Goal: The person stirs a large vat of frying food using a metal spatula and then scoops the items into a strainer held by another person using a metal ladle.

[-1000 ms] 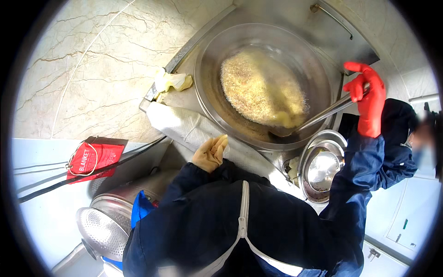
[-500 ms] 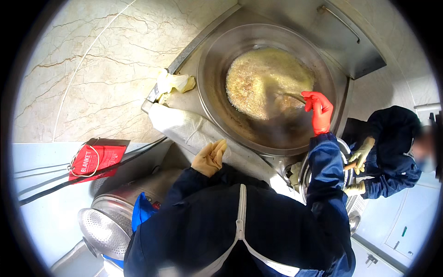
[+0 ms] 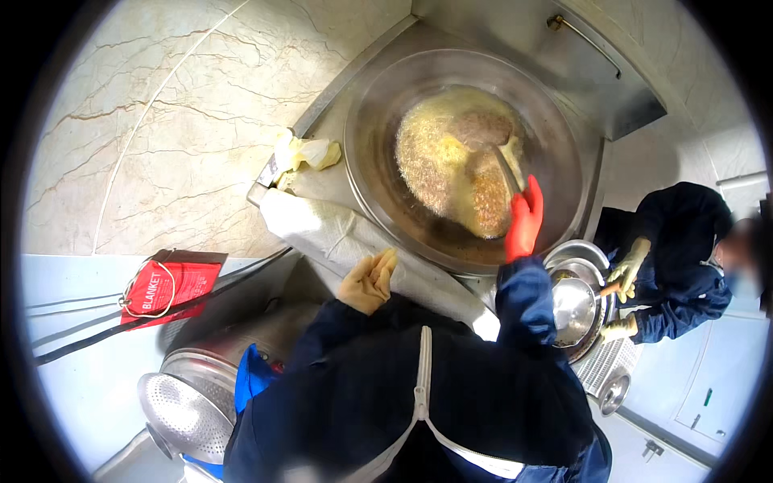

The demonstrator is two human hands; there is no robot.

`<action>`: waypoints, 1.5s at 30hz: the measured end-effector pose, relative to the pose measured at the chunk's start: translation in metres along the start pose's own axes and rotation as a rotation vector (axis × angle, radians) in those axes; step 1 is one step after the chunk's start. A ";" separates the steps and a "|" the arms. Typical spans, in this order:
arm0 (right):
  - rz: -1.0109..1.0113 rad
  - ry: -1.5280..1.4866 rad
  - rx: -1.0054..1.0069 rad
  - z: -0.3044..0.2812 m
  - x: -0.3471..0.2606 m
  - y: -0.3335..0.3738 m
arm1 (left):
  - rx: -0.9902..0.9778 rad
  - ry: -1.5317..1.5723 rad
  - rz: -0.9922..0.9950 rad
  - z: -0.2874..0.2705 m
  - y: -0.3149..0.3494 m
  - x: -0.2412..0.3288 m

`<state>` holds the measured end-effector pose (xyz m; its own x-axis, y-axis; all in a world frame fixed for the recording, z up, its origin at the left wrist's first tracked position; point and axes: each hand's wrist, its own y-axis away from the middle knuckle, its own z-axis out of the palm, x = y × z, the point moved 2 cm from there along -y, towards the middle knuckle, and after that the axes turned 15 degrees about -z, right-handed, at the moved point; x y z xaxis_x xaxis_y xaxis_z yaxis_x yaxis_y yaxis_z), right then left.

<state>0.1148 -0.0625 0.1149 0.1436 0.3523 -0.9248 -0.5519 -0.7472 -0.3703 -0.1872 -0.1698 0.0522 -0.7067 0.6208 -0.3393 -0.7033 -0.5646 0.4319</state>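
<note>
My right hand [image 3: 525, 219], in a red rubber glove, is closed around the handle of a long-handled metal utensil [image 3: 506, 167]. Its broad, rounded head dips into foaming yellow-brown liquid [image 3: 435, 153] and cannot be made out clearly. The liquid bubbles in the bottom of a large round wok [image 3: 378, 153]. My left hand [image 3: 370, 278], in a cream glove, hovers by the near left side of the wok with palm up and fingers loosely curled, holding nothing. Below it lies a white cloth [image 3: 322, 225] along the stove edge.
A crumpled pale yellow glove or cloth [image 3: 310, 153] lies left of the wok. At right, a co-worker [image 3: 684, 233] in cream gloves holds a wooden handle over metal bowls [image 3: 573, 310]. A perforated strainer [image 3: 181, 410], a black cable [image 3: 161, 312] and a red pouch [image 3: 161, 288] are at left.
My right hand has moved left and nearer to me, and the utensil's head has swept to the far middle of the liquid. My left hand has hardly moved.
</note>
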 end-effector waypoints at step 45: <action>1.088 -0.116 -0.260 -0.062 -0.001 0.147 | 0.174 -0.200 -0.153 0.027 -0.017 0.015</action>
<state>0.0845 -0.2080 0.0563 -0.3947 -0.5186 -0.7585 -0.1471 -0.7792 0.6093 -0.1832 -0.1361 0.0627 -0.5519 0.7963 -0.2476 -0.7646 -0.3649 0.5312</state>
